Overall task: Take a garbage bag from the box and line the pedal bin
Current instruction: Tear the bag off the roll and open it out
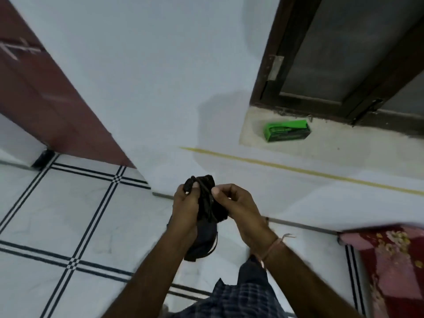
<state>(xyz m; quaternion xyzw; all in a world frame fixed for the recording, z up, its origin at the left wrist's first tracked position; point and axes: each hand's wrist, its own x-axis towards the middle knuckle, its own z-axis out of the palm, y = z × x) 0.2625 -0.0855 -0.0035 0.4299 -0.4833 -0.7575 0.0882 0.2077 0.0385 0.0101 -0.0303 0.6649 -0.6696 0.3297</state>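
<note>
Holding a bunched black garbage bag in mid-air, near centre, between both hands. Left hand fingers closed round the bag's upper left part; right hand fingers pinch its right edge, thumb pressed on the plastic. Likely working the folded film apart to find the mouth, hence both grips close together near the top. A dark tail of the bag hangs below the hands.

Green box lies on the pale window ledge, far right, well apart from the hands, flap seemingly open. Pedal bin not in view, so lining not yet begun. Dark-framed window above the ledge. Reddish door far left. White tiled floor with black line pattern. Patterned red cloth at near right edge. Frame blurred.
</note>
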